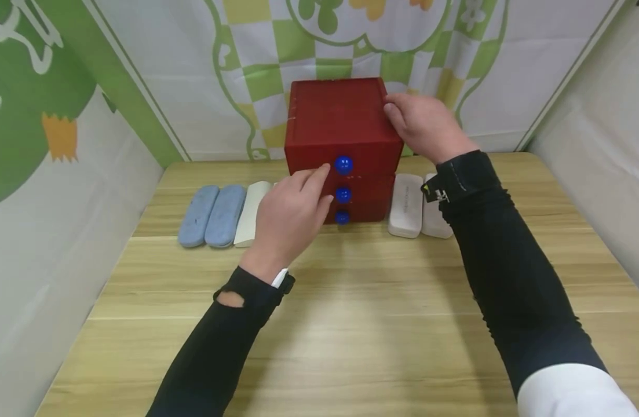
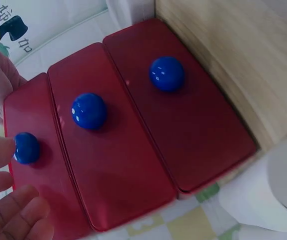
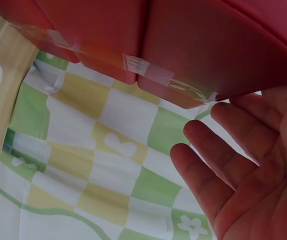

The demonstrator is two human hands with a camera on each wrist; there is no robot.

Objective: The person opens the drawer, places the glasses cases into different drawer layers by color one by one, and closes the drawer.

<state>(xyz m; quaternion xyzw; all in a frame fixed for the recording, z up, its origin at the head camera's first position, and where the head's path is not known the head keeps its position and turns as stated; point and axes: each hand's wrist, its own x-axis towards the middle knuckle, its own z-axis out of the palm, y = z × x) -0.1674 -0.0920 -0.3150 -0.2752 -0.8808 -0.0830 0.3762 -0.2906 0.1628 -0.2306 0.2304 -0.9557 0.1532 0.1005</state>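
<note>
A red three-drawer box (image 1: 340,113) stands at the back of the table, its drawers all closed. Each front carries a round blue knob, the top knob (image 1: 343,165) being highest. My left hand (image 1: 290,217) reaches toward that knob with fingers extended; in the left wrist view a fingertip overlaps the knob (image 2: 27,148), and I cannot tell whether they touch. My right hand (image 1: 428,124) rests against the box's upper right edge. In the right wrist view its fingers (image 3: 203,175) are spread and fairly straight beside the taped red side (image 3: 198,55).
Left of the box lie two blue glasses cases (image 1: 198,216) and a cream case (image 1: 252,211), partly behind my left hand. On the right are two whitish cases (image 1: 405,205), one partly under my right wrist. A patterned cloth wall (image 1: 168,87) stands close behind the box.
</note>
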